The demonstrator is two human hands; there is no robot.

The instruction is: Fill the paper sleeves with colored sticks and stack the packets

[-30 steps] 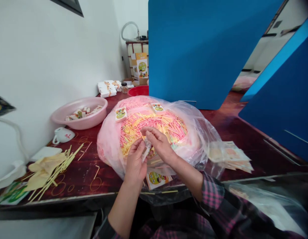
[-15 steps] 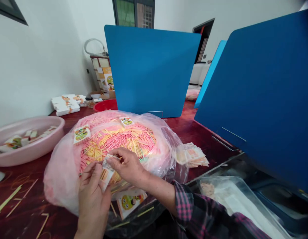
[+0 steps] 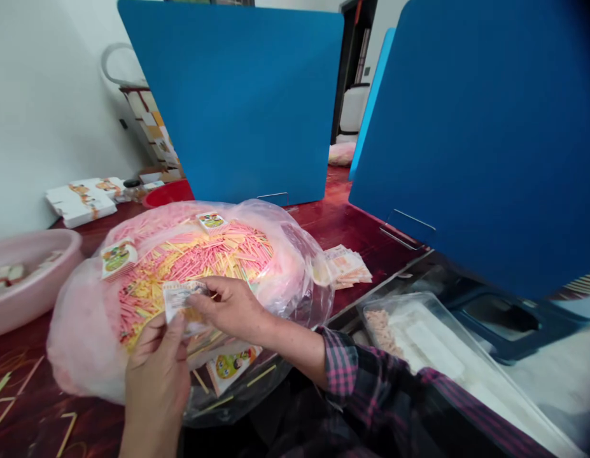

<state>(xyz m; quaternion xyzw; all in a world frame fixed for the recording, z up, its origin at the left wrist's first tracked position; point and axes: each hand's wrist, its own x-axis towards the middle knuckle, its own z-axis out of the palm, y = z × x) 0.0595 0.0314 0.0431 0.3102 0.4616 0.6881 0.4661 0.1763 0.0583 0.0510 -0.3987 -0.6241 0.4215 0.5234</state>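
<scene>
My left hand (image 3: 156, 378) pinches the lower edge of a small printed packet (image 3: 175, 296), thumb in front. On the packet's right side, the fingertips of my right hand (image 3: 235, 312) are closed on it too. Part of its contents shows yellowish through the clear part. Just beyond my hands lies a heap of short pink and yellow sticks (image 3: 213, 254) in an open, translucent plastic bag (image 3: 77, 337). Two filled packets, one at the left (image 3: 118, 257) and another packet at the back (image 3: 212, 222), rest on the bag. A further printed packet (image 3: 232, 369) lies below my right wrist.
A pink basin (image 3: 51, 280) holding packets stands left. Flat packets (image 3: 345, 266) lie right of the bag, near a clear tray (image 3: 447, 356) with small pinkish pieces. Blue panels (image 3: 242, 102) rise behind and to the right. White printed cartons (image 3: 84, 200) and a red basin (image 3: 168, 193) sit back left.
My view has swung to the right and slightly down. The packet, seen slanted before, is now turned with its broad face toward me; both hands still hold it.
</scene>
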